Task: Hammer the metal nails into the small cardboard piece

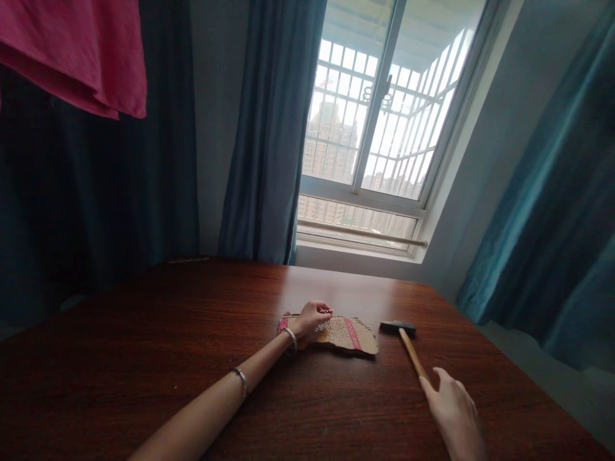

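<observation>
Over the left part of a flat piece of cardboard [336, 331], my left hand [311, 318] is closed in a pinch. Small shiny metal pieces [323, 328] show at and below its fingertips, too small to name surely. The cardboard has pink bands, a ragged edge and many dark dots. To its right lies a hammer [410, 351] with a dark head and a wooden handle. My right hand [454, 403] is around the near end of that handle, thumb along its left side; the handle's end is hidden by the hand. The hammer head appears to rest on the table.
The brown wooden table [144, 358] reaches back to the wall below a barred window [375, 128]. Blue curtains [269, 128] hang on either side. A pink cloth [91, 57] hangs at upper left. The table's right edge slants away beyond my right hand.
</observation>
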